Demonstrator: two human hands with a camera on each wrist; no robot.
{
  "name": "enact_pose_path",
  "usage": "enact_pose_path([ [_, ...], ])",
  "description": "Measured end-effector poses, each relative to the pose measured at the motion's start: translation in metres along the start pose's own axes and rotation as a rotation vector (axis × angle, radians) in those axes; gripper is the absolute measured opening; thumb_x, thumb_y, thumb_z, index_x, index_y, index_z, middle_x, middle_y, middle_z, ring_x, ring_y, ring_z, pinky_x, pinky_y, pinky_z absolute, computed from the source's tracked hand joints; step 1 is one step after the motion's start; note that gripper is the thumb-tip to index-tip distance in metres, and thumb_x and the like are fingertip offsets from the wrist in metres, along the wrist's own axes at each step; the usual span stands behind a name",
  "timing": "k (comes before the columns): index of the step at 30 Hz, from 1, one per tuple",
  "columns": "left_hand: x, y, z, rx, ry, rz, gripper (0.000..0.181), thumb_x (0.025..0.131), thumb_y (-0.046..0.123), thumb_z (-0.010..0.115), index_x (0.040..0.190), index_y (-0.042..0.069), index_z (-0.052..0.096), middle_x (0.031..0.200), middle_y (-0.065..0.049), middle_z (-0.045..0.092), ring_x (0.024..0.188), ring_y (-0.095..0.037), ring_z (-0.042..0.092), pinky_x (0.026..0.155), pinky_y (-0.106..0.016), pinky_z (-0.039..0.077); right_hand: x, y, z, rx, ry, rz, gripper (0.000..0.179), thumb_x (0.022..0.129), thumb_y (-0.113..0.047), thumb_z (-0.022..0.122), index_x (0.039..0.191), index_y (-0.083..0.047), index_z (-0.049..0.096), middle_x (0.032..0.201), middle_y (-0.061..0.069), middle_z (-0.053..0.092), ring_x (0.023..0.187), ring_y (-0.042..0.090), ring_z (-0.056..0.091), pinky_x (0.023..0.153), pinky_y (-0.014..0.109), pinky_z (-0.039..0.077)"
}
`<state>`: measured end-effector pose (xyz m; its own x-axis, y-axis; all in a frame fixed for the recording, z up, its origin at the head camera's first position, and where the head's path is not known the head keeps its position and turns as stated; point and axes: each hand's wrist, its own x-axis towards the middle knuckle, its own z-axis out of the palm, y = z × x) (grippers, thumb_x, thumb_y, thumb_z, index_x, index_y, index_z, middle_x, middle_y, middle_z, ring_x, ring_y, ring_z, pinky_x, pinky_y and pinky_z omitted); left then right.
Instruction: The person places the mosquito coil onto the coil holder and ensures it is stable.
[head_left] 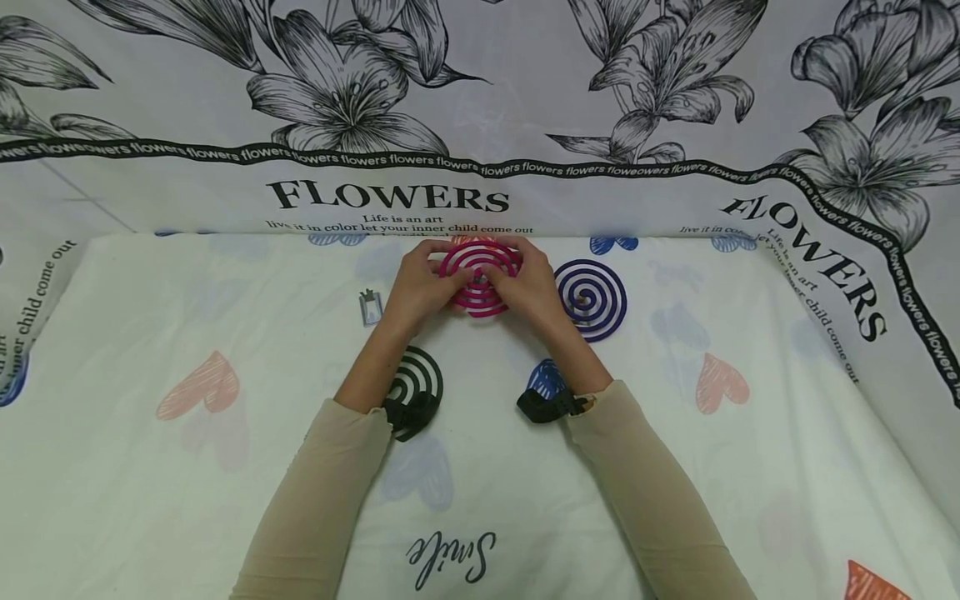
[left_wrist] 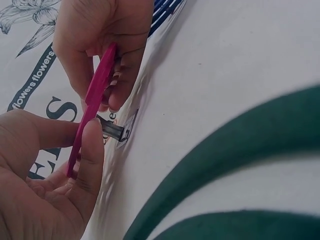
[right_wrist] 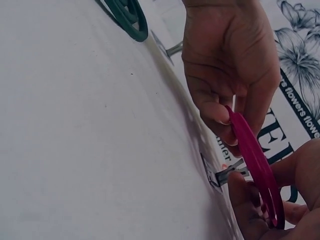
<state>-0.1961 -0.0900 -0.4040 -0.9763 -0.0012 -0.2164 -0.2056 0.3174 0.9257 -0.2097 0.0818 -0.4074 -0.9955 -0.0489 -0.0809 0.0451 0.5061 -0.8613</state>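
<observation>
Both hands hold a pink mosquito coil (head_left: 480, 307) by its opposite sides, near the far edge of the heart-print cloth. My left hand (head_left: 422, 286) pinches its left side, thumb toward the centre; my right hand (head_left: 528, 283) pinches the right side likewise. Seen edge-on in the left wrist view, the thin pink disc (left_wrist: 95, 97) lies between thumbs and fingers. A small metal coil stand (right_wrist: 230, 174) is right by the coil in the right wrist view, its flat base on the cloth. The coil's centre is partly covered by the thumbs.
To the right is a dark blue coil (head_left: 590, 300). A dark green coil (head_left: 431, 371) lies under my left wrist, partly hidden by the black wrist strap (head_left: 412, 411). Left of my left hand sits another metal stand (head_left: 371, 307). A flower-print cloth (head_left: 630, 200) borders the far side.
</observation>
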Motion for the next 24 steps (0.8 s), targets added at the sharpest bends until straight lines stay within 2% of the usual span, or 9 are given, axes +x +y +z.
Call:
enact_pose_path([
  [5,0.0002,0.001,0.0004,-0.017,-0.001,-0.008,0.056,0.099,0.019,0.074,0.149,0.008,0.05,0.13,-0.023,0.072,0.095,-0.031,0.076,0.062,-0.022,0.061,0.0006,-0.0013,0.0004,-0.001,0.001,0.004,0.056,0.098,-0.02,0.075,0.15,-0.012,0.056,0.144,0.016,0.064,0.131,0.032,0.064,0.113,0.045,0.056],
  [12,-0.0012,0.0031,0.0007,-0.01,-0.002,-0.011,0.057,0.099,0.019,0.074,0.149,0.008,0.05,0.132,-0.023,0.071,0.099,-0.031,0.076,0.063,-0.021,0.061,-0.0001,-0.0016,-0.0008,0.006,-0.001,0.015,0.057,0.098,-0.02,0.075,0.151,-0.014,0.055,0.143,0.016,0.064,0.131,0.032,0.064,0.114,0.045,0.056],
  [18,-0.0012,0.0032,0.0017,-0.007,-0.001,-0.015,0.057,0.099,0.019,0.074,0.15,0.008,0.05,0.132,-0.023,0.072,0.089,-0.028,0.076,0.06,-0.02,0.06,-0.0001,0.0001,-0.0007,0.022,0.006,0.011,0.056,0.098,-0.02,0.075,0.15,-0.013,0.057,0.139,0.017,0.065,0.128,0.033,0.065,0.112,0.045,0.057],
  [24,-0.0012,0.0019,0.0019,-0.006,-0.004,-0.032,0.057,0.1,0.02,0.074,0.151,0.009,0.049,0.135,-0.023,0.07,0.098,-0.033,0.078,0.06,-0.02,0.06,0.0004,0.0007,0.0009,0.025,0.003,0.025,0.057,0.098,-0.02,0.075,0.151,-0.011,0.056,0.144,0.016,0.065,0.131,0.032,0.065,0.112,0.044,0.057],
])
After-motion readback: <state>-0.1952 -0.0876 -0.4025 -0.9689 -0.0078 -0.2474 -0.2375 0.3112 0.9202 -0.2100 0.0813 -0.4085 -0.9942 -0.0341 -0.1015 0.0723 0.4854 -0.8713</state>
